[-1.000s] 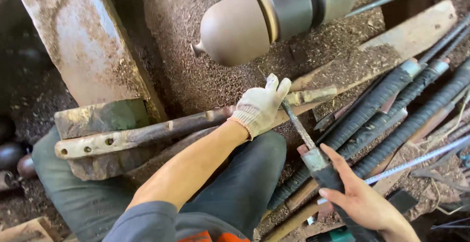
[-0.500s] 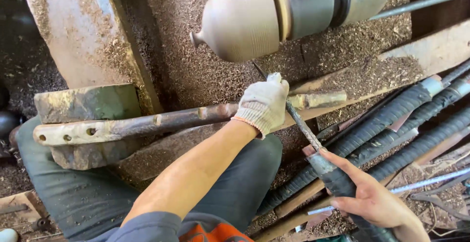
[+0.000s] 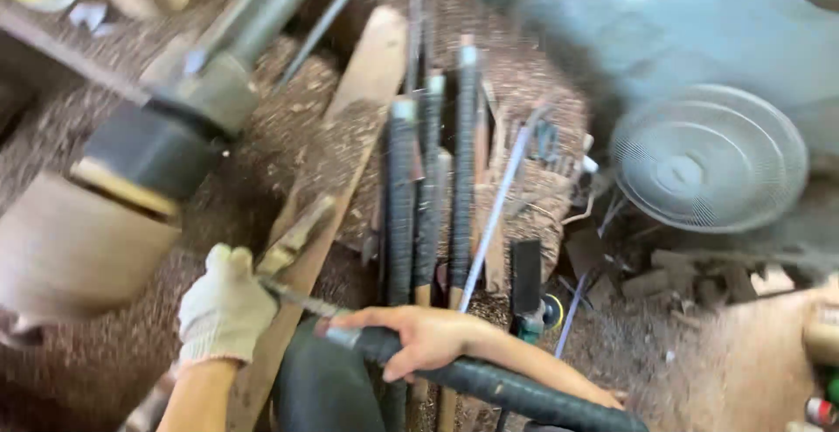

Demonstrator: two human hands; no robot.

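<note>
The long turning tool lies low in the frame, running from lower right up toward the centre left, its thick black-wrapped handle crossing the person's lap and its thin steel shank ending near the gloved hand. It looks stiff and fairly heavy, with the weight at the handle end; the wrapped grip should give good friction, while the bare steel is narrow and probably slicker, so the handle is the sound place to hold and the shank only a place to steady. The right hand, bare, is at lower centre, fingers curled over the front of the handle in a closed hold, forearm trailing to the lower right. The left hand, in a pale knit glove, is at lower left, wrist bent upward and fingers folded around the shank where it meets a flat rusty bar; motion blur hides how tightly it closes. A rounded wooden blank sits blurred at the left, and a bundle of similar wrapped tools lies upright in mid-frame on shavings.
</note>
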